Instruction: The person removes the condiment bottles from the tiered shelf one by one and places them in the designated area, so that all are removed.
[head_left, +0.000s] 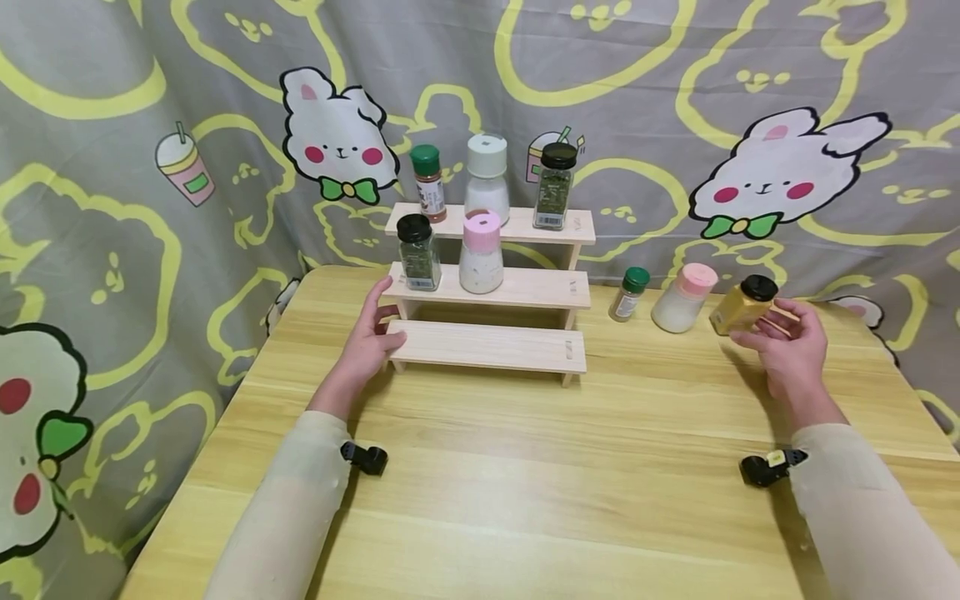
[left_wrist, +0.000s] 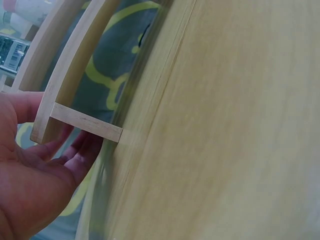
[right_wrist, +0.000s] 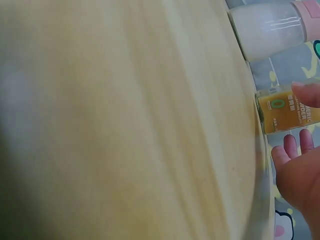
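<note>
My left hand (head_left: pixel 367 337) grips the left end of a stepped wooden spice rack (head_left: pixel 487 346), thumb on the lowest shelf, other fingers around the end and partly hidden behind it in the left wrist view. My right hand (head_left: pixel 795 342) is at a turmeric powder bottle (head_left: pixel 738 310) with a black cap, standing on the table. In the right wrist view the thumb overlaps the yellow bottle (right_wrist: pixel 282 112), while the loosely bent fingers (right_wrist: pixel 291 145) sit just off its side with a small gap. Beside it stand a pink-capped jar (head_left: pixel 681 302) and a small green-capped bottle (head_left: pixel 628 296).
The top shelf bears a green-capped bottle (head_left: pixel 430 185), a white-capped jar (head_left: pixel 487 175) and a black-capped herb bottle (head_left: pixel 553 187). On the middle shelf are another black-capped herb bottle (head_left: pixel 418 254) and a pink-capped jar (head_left: pixel 481 258). A patterned curtain (head_left: pixel 637 75) hangs behind the wooden table (head_left: pixel 525 483).
</note>
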